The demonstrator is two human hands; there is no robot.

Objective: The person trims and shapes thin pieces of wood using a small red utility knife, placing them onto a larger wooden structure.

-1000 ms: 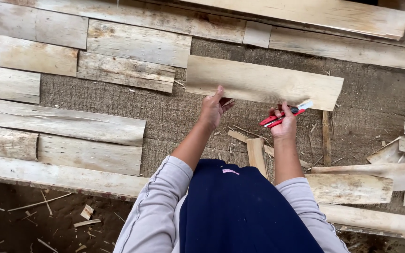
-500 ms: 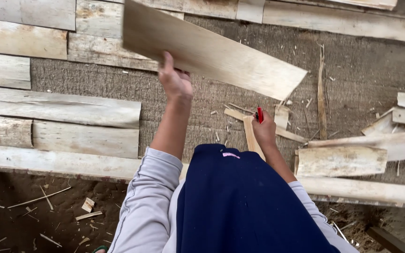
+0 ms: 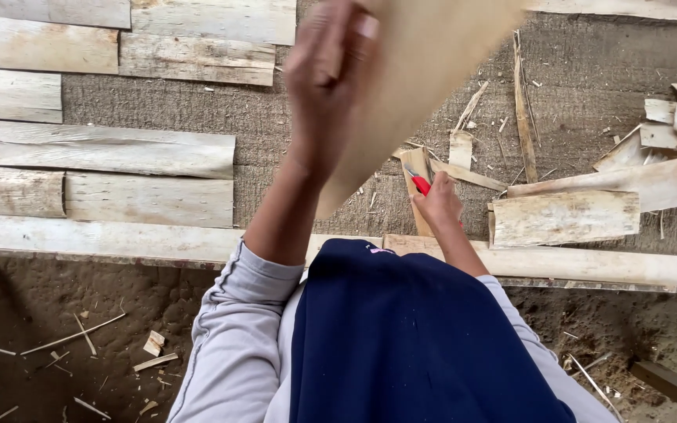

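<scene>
My left hand (image 3: 331,78) is raised close to the camera, blurred, gripping a long pale wooden sheet (image 3: 417,70) that tilts up toward the top right. My right hand (image 3: 436,205) rests low near a long plank (image 3: 119,239) at the work surface's near edge, closed on a red utility knife (image 3: 419,183) whose blade points up-left. Small offcut strips (image 3: 457,149) lie just beyond the knife.
Flat pale sheets (image 3: 103,149) lie in rows on the grey mat (image 3: 299,117) at left. More cut pieces (image 3: 566,218) and scraps (image 3: 671,117) pile at right. Dirt ground with splinters (image 3: 80,337) is below. My dark apron (image 3: 401,337) fills the bottom centre.
My left hand has lifted the wooden sheet off the mat and swung it up toward the camera. My right hand with the knife dropped down toward the near plank.
</scene>
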